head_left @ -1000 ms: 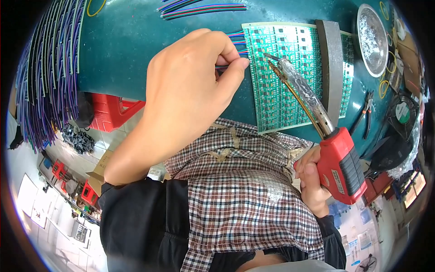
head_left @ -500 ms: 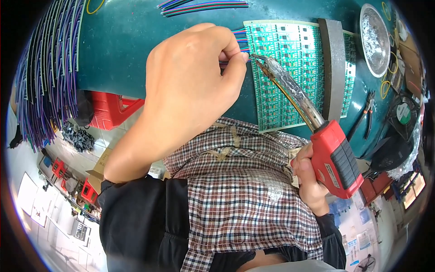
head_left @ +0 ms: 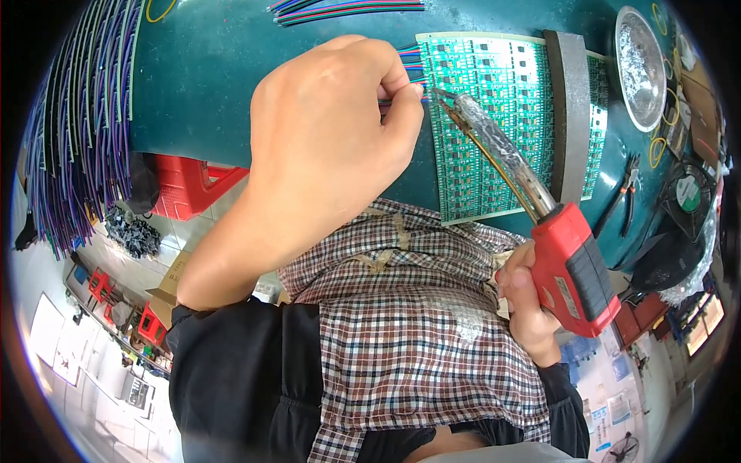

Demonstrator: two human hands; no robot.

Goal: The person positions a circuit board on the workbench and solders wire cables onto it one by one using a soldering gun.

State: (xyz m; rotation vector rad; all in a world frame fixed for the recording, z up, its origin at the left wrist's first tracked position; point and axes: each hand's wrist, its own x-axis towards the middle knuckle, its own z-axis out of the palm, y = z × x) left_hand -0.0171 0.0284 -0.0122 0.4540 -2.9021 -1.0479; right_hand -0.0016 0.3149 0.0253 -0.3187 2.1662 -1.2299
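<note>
My left hand (head_left: 328,131) is closed in a pinch on thin coloured wires at the left edge of a green circuit board panel (head_left: 490,166). More wires (head_left: 409,68), blue, red and black, show beyond the fingers and run to that edge. My right hand (head_left: 529,309) grips a red and black soldering gun (head_left: 573,266) from its left side. The gun's long metal barrel slants up and left, with a thin brass-coloured tube beneath it. Its tip meets the board's edge close to my left fingertips; the exact contact is too small to make out.
A dark grey bar (head_left: 570,116) lies across the panel. To its right are a metal bowl (head_left: 641,69) with silvery bits, pliers (head_left: 629,193) and a small fan (head_left: 687,193). Wired boards (head_left: 85,116) hang over the table's left edge. Loose wires (head_left: 347,11) lie at the back.
My left hand and the soldering gun's tip have shifted very slightly to the right. Both holds are unchanged.
</note>
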